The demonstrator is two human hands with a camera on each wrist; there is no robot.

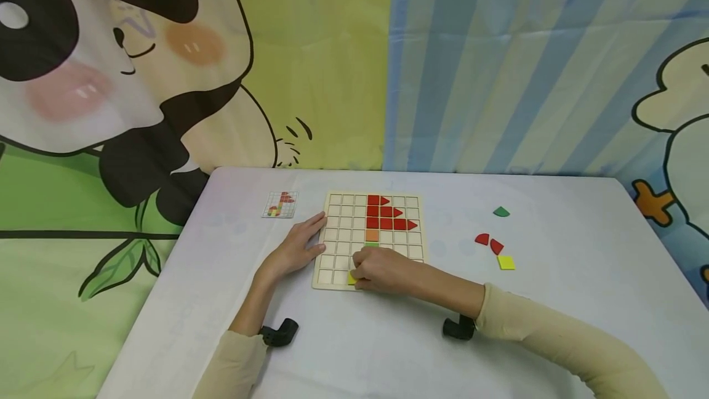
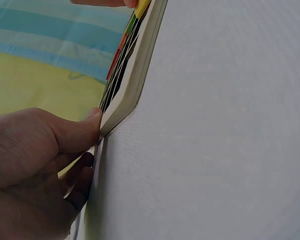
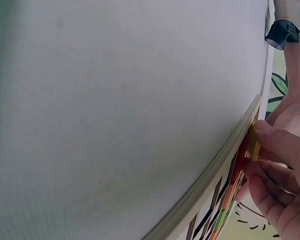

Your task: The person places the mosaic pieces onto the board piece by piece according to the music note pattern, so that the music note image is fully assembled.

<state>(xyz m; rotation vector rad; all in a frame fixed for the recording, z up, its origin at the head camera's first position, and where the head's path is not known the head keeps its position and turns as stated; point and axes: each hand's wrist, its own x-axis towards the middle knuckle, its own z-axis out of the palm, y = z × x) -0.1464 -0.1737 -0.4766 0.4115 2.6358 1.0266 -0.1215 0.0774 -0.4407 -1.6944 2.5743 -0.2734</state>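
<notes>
A wooden grid board (image 1: 335, 251) lies on the table, with red square and pointed pieces (image 1: 379, 211) set in its upper rows. Below them sit an orange square (image 1: 372, 236) and a partly covered green piece (image 1: 372, 244). Along the board's left edge rests my left hand (image 1: 293, 248), fingers extended, thumb touching the frame (image 2: 117, 110). Over the lower rows, my right hand (image 1: 382, 271) pinches a yellow tile (image 3: 255, 145) between thumb and fingers, at the board's surface. My right hand hides the cells beneath it.
A small pattern card (image 1: 279, 204) lies left of the board. To the right are a green quarter-round piece (image 1: 501, 212), two red quarter-round pieces (image 1: 482, 239) and a yellow square (image 1: 506, 262). Printed curtains (image 1: 498, 79) hang behind the white table (image 1: 554, 325).
</notes>
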